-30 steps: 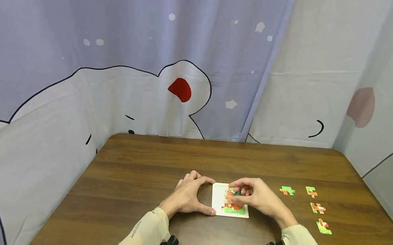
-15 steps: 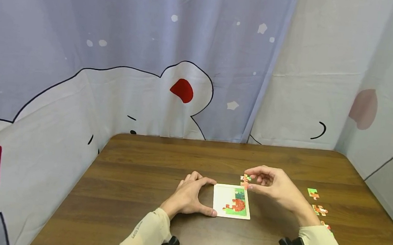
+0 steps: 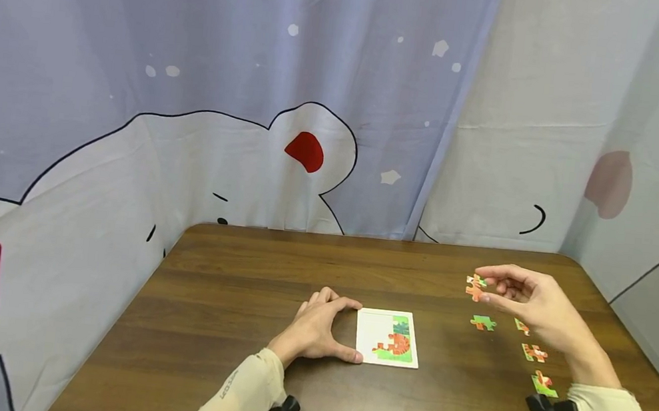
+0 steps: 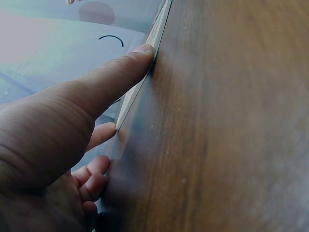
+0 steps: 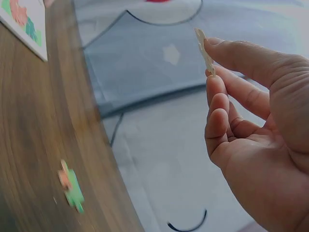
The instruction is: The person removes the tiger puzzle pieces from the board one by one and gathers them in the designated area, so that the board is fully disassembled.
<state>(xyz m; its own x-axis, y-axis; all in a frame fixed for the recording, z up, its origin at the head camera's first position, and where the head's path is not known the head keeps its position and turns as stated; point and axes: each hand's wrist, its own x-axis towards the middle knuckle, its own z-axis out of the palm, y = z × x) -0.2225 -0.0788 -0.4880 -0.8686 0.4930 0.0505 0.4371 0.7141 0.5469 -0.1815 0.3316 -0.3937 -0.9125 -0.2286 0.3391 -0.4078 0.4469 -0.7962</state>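
Between the thumb and fingers of my right hand [image 3: 542,308], a jigsaw piece [image 3: 475,288] in orange, green and white is pinched up in the air, right of the puzzle board. The right wrist view shows that piece [image 5: 205,52] edge-on. My left hand [image 3: 316,328] holds the white square puzzle board [image 3: 373,334] at its left side, thumb at the near corner and index finger at the far one. Joined pieces [image 3: 402,347] with an orange and green picture fill the board's right and lower part. In the left wrist view the thumb [image 4: 120,70] presses the board's edge.
Several loose jigsaw pieces lie on the brown wooden table [image 3: 275,260] to the right: a green one [image 3: 482,323], an orange-and-white one [image 3: 534,353] and a corner one [image 3: 544,384]. Another is partly covered by the right hand. A patterned curtain [image 3: 231,54] hangs behind the table.
My right hand has lifted the jigsaw piece off the board and carried it right and away, over the loose pieces. My left hand stays on the puzzle board.
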